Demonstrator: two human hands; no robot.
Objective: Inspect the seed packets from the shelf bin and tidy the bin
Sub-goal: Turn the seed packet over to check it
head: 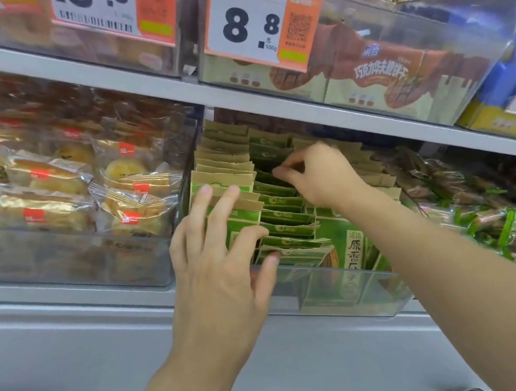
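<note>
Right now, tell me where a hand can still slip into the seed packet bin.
One dark gap shows between the left packet row and the middle row, by the right hand. Elsewhere the clear bin is packed tight; the left hand covers its front-left corner.

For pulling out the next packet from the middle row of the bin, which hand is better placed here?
The right hand, probably. Its fingertips already pinch at a packet top in the middle row of seed packets, while the left hand lies spread on the left row, steadying it.
</note>
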